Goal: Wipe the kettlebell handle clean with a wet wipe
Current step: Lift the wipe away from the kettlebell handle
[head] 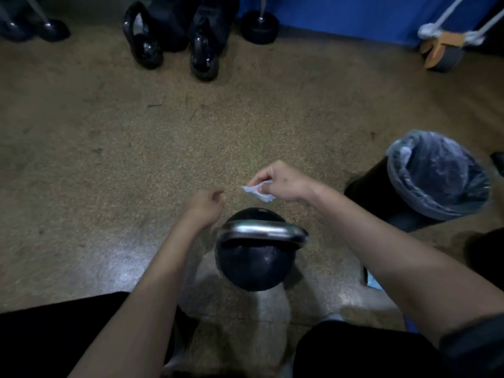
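Head view only, so everything you get comes from this one look down. Your kettlebell (253,266) stands upright on the speckled floor (136,148) between your knees, and its shiny handle (261,231) runs left to right across you, so a wiping stroke would follow that line from one end to the other. Your right hand (283,184) pinches a small crumpled wet wipe (257,190) between thumb and fingertips, held past the far side of the kettlebell and a little right of the handle's middle, clear of the metal. To reach it, you would bring the wipe back toward you and down. Your left hand (207,207) sits just beyond the handle's left end, fingers curled in with nothing visible in them; it touches neither wipe nor handle. It is the nearer hand to the handle, and looks well placed to steady the left end, but the right hand carries the wipe and the wiping looks like its job. A black bin (381,192) with a plastic liner stands to your right, near that forearm, and a small blue packet (373,281) peeks out under the arm; too little shows to say what it is. More dark kettlebells (144,47) line the far edge by a blue wall (354,15). No brand, label or writing is readable anywhere, including on the kettlebell itself.
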The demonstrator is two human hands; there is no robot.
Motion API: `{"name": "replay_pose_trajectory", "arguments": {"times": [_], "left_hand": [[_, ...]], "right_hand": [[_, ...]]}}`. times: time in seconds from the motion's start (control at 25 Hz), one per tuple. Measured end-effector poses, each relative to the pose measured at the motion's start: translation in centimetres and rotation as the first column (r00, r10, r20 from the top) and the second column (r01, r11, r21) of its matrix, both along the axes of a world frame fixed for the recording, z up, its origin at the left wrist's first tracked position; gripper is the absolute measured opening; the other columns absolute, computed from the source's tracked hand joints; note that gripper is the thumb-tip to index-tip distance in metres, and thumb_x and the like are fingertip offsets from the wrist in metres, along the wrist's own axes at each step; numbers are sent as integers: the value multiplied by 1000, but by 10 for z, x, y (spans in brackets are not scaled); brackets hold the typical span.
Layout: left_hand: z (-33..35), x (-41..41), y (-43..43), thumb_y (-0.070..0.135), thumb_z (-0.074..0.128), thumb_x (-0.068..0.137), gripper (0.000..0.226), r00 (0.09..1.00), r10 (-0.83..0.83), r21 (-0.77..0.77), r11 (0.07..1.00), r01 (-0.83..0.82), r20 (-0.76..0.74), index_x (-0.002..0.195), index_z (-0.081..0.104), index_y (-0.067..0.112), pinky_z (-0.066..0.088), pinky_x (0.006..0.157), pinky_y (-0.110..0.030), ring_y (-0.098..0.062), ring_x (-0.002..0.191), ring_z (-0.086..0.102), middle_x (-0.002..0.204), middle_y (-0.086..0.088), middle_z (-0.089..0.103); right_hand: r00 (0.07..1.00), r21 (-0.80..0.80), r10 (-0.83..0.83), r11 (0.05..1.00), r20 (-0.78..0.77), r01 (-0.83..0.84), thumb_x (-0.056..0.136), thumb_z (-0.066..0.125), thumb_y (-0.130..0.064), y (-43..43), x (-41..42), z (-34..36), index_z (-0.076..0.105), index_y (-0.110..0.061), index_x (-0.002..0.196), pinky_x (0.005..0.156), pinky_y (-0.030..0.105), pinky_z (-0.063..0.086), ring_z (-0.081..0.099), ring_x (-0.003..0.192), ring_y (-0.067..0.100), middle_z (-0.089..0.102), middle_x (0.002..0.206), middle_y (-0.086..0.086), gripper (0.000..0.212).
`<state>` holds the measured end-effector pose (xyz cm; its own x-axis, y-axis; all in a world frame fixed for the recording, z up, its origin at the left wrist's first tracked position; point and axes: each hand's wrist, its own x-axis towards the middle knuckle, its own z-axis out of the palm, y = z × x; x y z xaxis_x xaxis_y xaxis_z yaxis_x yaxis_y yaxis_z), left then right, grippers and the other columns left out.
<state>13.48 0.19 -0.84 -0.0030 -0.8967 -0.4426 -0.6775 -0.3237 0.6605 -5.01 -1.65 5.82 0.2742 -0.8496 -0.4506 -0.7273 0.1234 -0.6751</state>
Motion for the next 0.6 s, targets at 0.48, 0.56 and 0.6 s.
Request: {"name": "replay_pose_trajectory", "arguments": {"times": [0.48, 0.56, 0.6], "left_hand": [[144, -178, -19, 20, 56, 91, 39, 855, -505, -335, 790, 513, 119, 130, 54, 19, 43, 104, -32, -22, 119, 57, 130, -4, 60], [137, -202, -14, 19, 54, 92, 41, 795, -580, -315, 732, 604, 177, 132, 52, 18, 41, 103, -27, -20, 122, 54, 134, -4, 57], [130, -211, -13, 20, 54, 93, 41, 766, -611, -296, 707, 642, 199, 134, 50, 18, 40, 101, -25, -19, 123, 54, 135, -3, 56]], "right_hand": [[812, -216, -521, 788, 263, 576, 86, 52, -2, 67, -190, 109, 69, -8, 85, 43, 10, 34, 46, 38, -3, 53, 41, -13, 18], [709, -209, -650, 680, 274, 703, 87, 52, -1, 75, -220, 96, 66, -14, 77, 41, 6, 32, 48, 38, -7, 52, 37, -17, 22], [657, -215, -702, 621, 277, 754, 87, 54, -4, 77, -234, 84, 65, -18, 71, 47, 8, 36, 51, 45, -6, 56, 43, -16, 23]]}}
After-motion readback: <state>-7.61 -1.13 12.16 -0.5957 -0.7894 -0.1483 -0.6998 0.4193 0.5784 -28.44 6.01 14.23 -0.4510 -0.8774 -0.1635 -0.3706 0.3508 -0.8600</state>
